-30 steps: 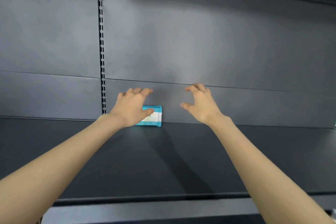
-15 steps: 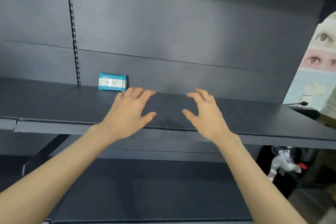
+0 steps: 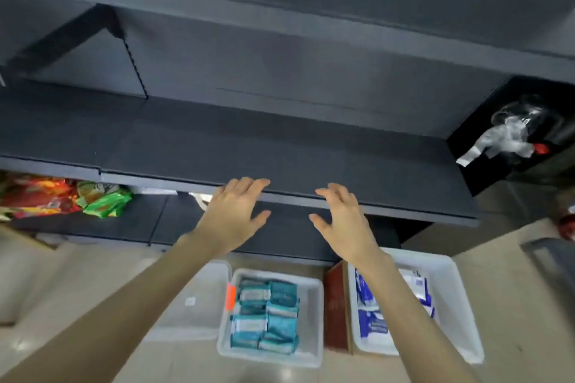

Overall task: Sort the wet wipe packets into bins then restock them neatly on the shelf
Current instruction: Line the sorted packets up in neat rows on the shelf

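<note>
Both of my hands hover empty in front of the dark shelf (image 3: 280, 149), fingers spread and relaxed. My left hand (image 3: 235, 214) and my right hand (image 3: 343, 224) are level with the shelf's front edge. On the floor below, a white bin (image 3: 311, 320) holds several teal wet wipe packets (image 3: 266, 314). To its right a second white bin (image 3: 451, 305) holds blue and white packets (image 3: 370, 311), partly hidden by my right forearm. A third white bin (image 3: 196, 305) at the left looks nearly bare.
Colourful snack packs (image 3: 62, 199) lie on the lower shelf at the left. A brown box (image 3: 336, 305) stands between the two right bins. Crumpled clear plastic with a red cap (image 3: 510, 137) sits in a black space at the right. Beige floor tiles surround the bins.
The view has tipped down from the shelf to the floor bins. The teal packet standing at the shelf's back is out of view. Both hands have drawn back from the shelf, still empty.
</note>
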The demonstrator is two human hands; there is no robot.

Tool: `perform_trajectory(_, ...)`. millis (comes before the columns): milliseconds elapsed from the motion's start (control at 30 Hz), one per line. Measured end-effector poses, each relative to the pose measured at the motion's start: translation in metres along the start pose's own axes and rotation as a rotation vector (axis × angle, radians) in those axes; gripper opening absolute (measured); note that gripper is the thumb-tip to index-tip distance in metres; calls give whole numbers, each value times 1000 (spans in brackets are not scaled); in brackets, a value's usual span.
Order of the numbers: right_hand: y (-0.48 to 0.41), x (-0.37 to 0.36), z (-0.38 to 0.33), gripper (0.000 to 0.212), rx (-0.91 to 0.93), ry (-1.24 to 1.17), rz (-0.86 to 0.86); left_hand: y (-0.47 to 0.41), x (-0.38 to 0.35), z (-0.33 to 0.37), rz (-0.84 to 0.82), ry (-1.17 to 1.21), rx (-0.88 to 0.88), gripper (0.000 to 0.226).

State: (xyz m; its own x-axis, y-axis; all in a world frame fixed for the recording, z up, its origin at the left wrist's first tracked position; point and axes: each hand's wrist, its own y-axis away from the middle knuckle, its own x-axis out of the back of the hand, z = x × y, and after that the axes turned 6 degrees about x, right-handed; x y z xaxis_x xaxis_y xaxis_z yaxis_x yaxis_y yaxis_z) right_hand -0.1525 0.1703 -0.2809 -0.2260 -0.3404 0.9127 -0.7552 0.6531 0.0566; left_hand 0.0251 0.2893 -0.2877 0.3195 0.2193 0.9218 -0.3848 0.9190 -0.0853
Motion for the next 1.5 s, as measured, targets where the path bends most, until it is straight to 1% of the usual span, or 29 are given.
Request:
perform_trajectory(167,6,-124,52,49,-132,-85,-206,22,-120,-41,-325,61,225,53)
perform_trajectory(267,11,-208,85,47,-217,-141,-277,42,-205,-71,-436,123,341,49)
perform_trajectory(367,21,-293,122,47,-305,-196,-385,67,-295,-97,-539,213,480,45)
perform_trajectory(467,32,-379,162,48,-404,-269,-469,95,-387,-121,-588,326,626,42)
perform_trajectory(567,40,-463,201,48,-491,-334,-521,118,-473,-144,-629,372,774,43)
perform_trajectory(633,45,-514,225,49,-530,-366,-539,130,-525,-159,-616,407,890,44)
perform_trajectory(700,50,-559,247,52,-566,-384,-520,140,-572,-172,-597,403,977,50)
perform_trajectory(800,56,-616,272,59,-610,-415,-468,150,-630,-188,-566,382,1010,64)
perform_trajectory(867,58,-647,284,60,-591,-392,-438,155,-659,-197,-543,336,953,73)
perform_trajectory(967,59,-682,298,51,-535,-260,-398,165,-696,-209,-510,138,793,75)
perform_trajectory(1067,62,-701,305,36,-514,-149,-331,172,-718,-215,-423,17,752,60)
perform_trajectory(1167,62,-706,311,27,-496,-134,-302,176,-727,-214,-417,-9,741,45)
perform_trajectory(1267,65,-697,313,26,-474,-159,-289,177,-719,-212,-393,-1,692,32)
perform_trajectory(1300,65,-690,312,27,-487,-181,-266,176,-713,-212,-372,14,689,29)
perform_trajectory(1367,65,-670,308,25,-544,-267,-215,171,-696,-208,-324,91,743,26)
perform_trajectory(1433,63,-642,300,19,-613,-462,-173,163,-672,-200,-281,209,827,23)
perform_trajectory(1500,59,-605,286,23,-665,-698,-133,157,-638,-185,-264,314,892,23)
